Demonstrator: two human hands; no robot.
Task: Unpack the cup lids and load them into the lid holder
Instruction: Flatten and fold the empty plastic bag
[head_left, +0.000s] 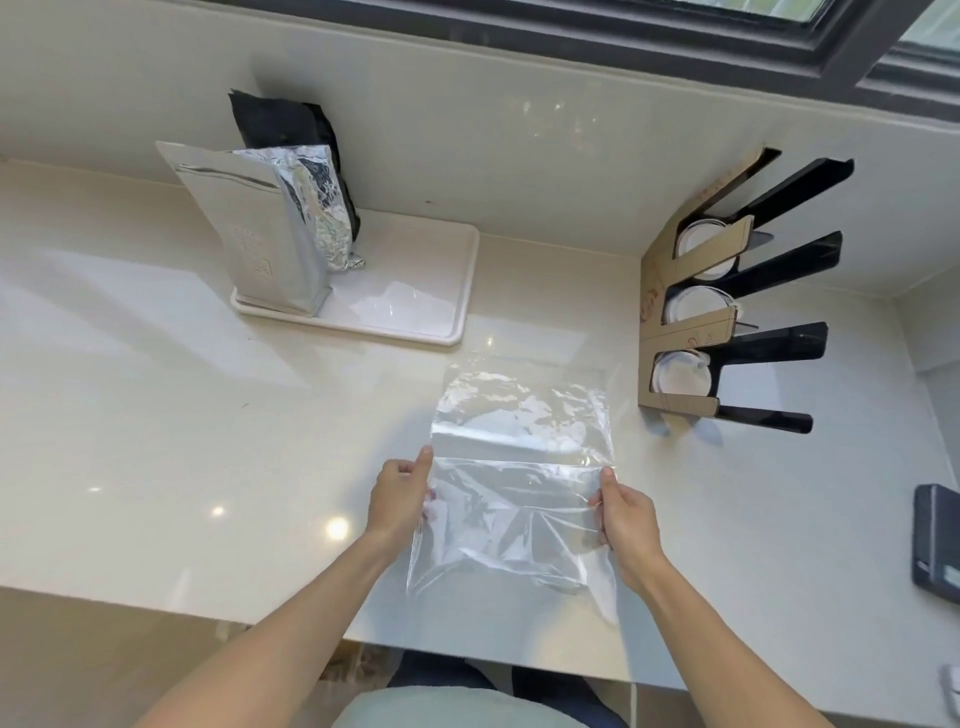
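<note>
A clear plastic bag (519, 467) lies spread over the counter's front middle, and I see no lids inside it. My left hand (400, 493) pinches its left edge at a fold. My right hand (626, 512) pinches the right edge at the same height. The lid holder (691, 332), cardboard-faced with black dividers, stands at the right against the wall. White cup lids (680, 382) sit in three of its slots.
A white tray (415, 332) at the back carries a silver pouch (265, 244), a foil pack and a black bag. A dark device (937, 540) lies at the right edge. The counter's front edge runs just below my wrists.
</note>
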